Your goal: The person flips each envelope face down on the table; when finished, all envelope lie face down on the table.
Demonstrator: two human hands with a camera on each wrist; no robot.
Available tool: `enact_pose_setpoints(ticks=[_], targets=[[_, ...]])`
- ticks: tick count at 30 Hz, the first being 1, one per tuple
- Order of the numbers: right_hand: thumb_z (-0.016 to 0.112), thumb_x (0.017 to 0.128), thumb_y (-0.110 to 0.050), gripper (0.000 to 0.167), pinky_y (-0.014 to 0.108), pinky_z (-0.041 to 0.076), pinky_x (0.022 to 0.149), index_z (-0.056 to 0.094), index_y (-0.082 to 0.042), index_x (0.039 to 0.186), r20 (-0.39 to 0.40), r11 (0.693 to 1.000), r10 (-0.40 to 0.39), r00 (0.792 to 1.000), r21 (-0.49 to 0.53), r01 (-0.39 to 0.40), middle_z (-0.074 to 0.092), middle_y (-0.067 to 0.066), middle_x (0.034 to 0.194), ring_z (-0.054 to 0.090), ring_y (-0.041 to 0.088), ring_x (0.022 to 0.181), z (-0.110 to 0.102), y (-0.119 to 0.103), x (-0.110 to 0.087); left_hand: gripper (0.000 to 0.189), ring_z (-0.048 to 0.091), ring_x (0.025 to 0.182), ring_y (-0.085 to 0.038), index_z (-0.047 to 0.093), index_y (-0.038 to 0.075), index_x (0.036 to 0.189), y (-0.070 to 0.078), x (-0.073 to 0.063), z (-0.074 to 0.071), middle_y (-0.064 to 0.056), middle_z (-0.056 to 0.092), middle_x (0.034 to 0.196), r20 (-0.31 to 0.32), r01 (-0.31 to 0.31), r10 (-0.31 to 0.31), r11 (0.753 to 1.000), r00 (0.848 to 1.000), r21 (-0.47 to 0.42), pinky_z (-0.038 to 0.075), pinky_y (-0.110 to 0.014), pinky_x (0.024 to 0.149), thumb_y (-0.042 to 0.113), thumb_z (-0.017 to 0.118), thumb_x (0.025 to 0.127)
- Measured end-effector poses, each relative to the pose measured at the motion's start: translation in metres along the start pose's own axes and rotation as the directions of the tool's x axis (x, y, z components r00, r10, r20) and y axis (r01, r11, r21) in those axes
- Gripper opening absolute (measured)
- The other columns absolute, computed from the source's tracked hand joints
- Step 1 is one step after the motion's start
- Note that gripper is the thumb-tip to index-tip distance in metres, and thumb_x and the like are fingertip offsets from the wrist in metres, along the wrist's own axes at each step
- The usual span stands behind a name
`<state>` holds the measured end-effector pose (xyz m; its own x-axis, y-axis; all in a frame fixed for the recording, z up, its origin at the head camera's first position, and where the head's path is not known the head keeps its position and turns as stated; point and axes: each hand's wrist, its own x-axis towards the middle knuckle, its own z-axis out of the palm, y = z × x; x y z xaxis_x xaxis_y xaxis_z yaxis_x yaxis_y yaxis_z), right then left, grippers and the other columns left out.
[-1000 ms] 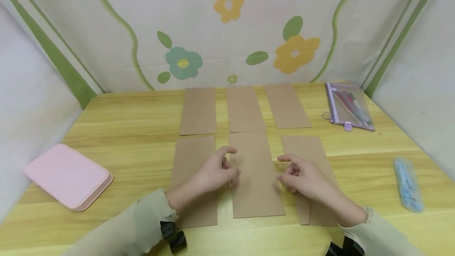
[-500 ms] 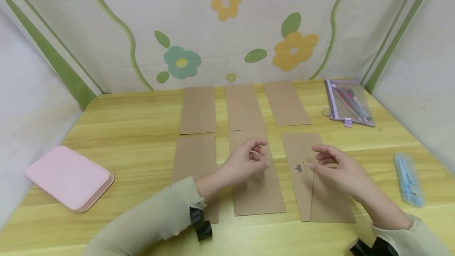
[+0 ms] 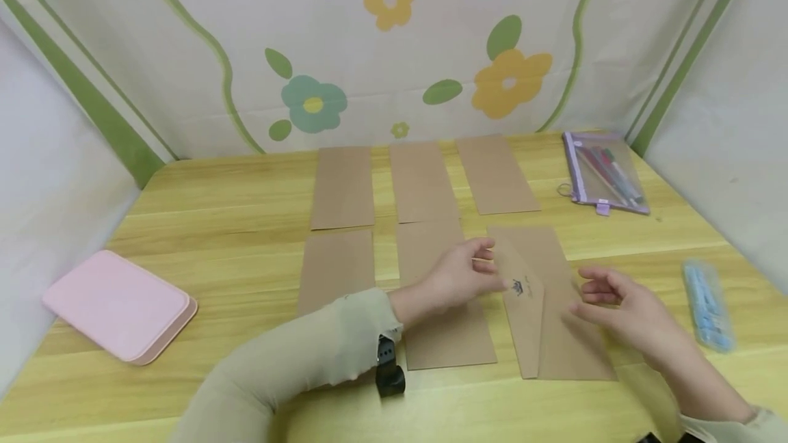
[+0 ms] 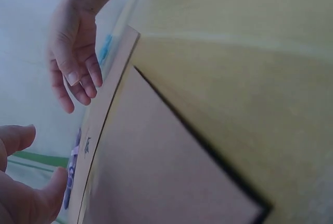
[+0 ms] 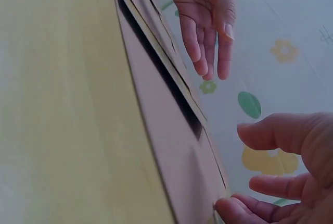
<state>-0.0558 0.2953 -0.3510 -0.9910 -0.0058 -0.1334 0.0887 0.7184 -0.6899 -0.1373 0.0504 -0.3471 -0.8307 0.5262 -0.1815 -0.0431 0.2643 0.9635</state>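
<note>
Both hands hold nothing, their fingers loosely bent. In the head view my left hand (image 3: 458,277) is over the right side of the front middle brown paper piece (image 3: 446,344), its fingertips by the left edge of a brown paper envelope (image 3: 569,354). That envelope lies flap side up, with a small dark crown print on its pointed flap. My right hand (image 3: 631,310) hovers at the envelope's right edge. Another plain brown piece (image 3: 337,262) lies at front left, partly under my left sleeve. In the left wrist view the right hand (image 4: 75,52) hangs above the envelope.
Three more brown pieces lie in the back row, at left (image 3: 342,186), middle (image 3: 425,183) and right (image 3: 497,175). A mesh pouch of pens (image 3: 606,173) is at back right, a blue item in clear wrap (image 3: 708,306) at right, a pink case (image 3: 120,306) at left.
Both hands have moved to the right. The right hand has drawn off the envelope's flap, so the crown print shows. The left hand has crossed over the front middle piece towards the envelope.
</note>
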Motion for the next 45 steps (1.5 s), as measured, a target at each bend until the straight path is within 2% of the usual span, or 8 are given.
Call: enact_pose_setpoints(ticks=[3,7,12,18,23,34,42,45], targets=[[0.071,0.081,-0.033,0.071,0.011,0.044,0.071,0.039,0.003,0.134,-0.008,0.999,0.013,1.000,-0.039,-0.013,0.052,0.022,0.119,0.048,-0.009,0.088,0.004,0.001,0.000,0.077,0.055,0.114,-0.018,0.037,0.008,0.140,-0.001,0.002,0.005,-0.009,0.051,0.132,0.000,0.052,-0.052,0.998,0.999,0.033,0.047,-0.028,0.090,0.011,0.077,0.075],[0.074,0.077,-0.036,0.074,0.013,0.044,0.070,0.043,0.003,0.132,-0.026,0.995,0.019,0.999,-0.094,-0.021,0.054,0.022,0.118,0.054,0.013,0.096,0.010,-0.003,0.002,0.081,0.051,0.120,-0.019,0.035,0.008,0.142,-0.002,0.003,0.010,-0.012,0.048,0.136,0.008,0.095,-0.096,0.994,0.995,0.055,0.043,-0.030,0.097,0.010,0.077,0.073],[0.074,0.077,-0.032,0.076,0.012,0.043,0.071,0.040,0.006,0.133,0.012,0.999,0.045,0.999,-0.018,-0.045,0.050,0.027,0.124,0.054,0.032,0.105,0.014,-0.010,0.008,0.076,0.048,0.123,-0.019,0.036,0.007,0.141,-0.005,0.002,0.013,-0.008,0.046,0.139,-0.003,0.084,-0.084,0.995,0.996,0.054,0.040,-0.028,0.100,0.010,0.075,0.076],[0.070,0.083,-0.024,0.070,0.010,0.044,0.073,0.036,0.009,0.135,0.041,0.989,0.066,0.997,0.126,-0.071,0.043,0.031,0.131,0.053,0.005,0.098,0.010,-0.008,0.009,0.069,0.048,0.123,-0.021,0.040,0.005,0.138,-0.007,0.003,0.016,-0.010,0.049,0.135,-0.035,0.102,-0.105,0.992,0.994,-0.080,0.040,-0.032,0.100,0.005,0.072,0.077],[0.065,0.087,-0.025,0.067,0.007,0.041,0.074,0.034,0.010,0.135,0.046,0.973,0.106,0.993,0.203,-0.113,0.042,0.030,0.133,0.045,-0.014,0.089,0.012,-0.003,0.007,0.068,0.050,0.120,-0.021,0.042,0.003,0.136,-0.007,0.005,0.021,-0.010,0.051,0.132,-0.081,0.109,-0.117,0.990,0.990,-0.092,0.043,-0.030,0.096,0.001,0.072,0.076],[0.062,0.089,-0.020,0.068,0.012,0.046,0.076,0.026,0.011,0.137,0.066,0.883,0.178,0.982,0.431,-0.189,0.048,0.006,0.117,0.049,-0.009,0.089,0.014,-0.001,0.010,0.071,0.049,0.084,-0.008,0.037,0.000,0.139,-0.013,0.008,0.022,-0.002,0.049,0.097,-0.073,0.047,-0.058,0.989,0.996,-0.143,0.047,-0.019,0.072,-0.015,0.061,0.073],[0.062,0.087,-0.006,0.060,0.016,0.049,0.074,0.029,0.015,0.132,0.052,0.770,0.154,0.987,0.619,-0.152,0.055,-0.006,0.099,0.056,0.000,0.086,0.018,0.002,0.012,0.078,0.046,0.077,-0.008,0.034,0.004,0.141,-0.017,0.004,0.020,-0.002,0.047,0.090,-0.079,-0.004,-0.010,0.985,0.997,-0.171,0.043,-0.017,0.063,-0.022,0.055,0.071],[0.062,0.087,-0.004,0.060,0.013,0.048,0.074,0.030,0.016,0.132,0.038,0.763,0.148,0.988,0.631,-0.139,0.058,-0.012,0.093,0.056,-0.002,0.086,0.020,0.002,0.013,0.079,0.044,0.077,-0.008,0.035,0.006,0.141,-0.015,0.003,0.019,-0.002,0.046,0.090,-0.093,-0.006,-0.013,0.980,0.996,-0.197,0.043,-0.017,0.063,-0.022,0.055,0.070]])
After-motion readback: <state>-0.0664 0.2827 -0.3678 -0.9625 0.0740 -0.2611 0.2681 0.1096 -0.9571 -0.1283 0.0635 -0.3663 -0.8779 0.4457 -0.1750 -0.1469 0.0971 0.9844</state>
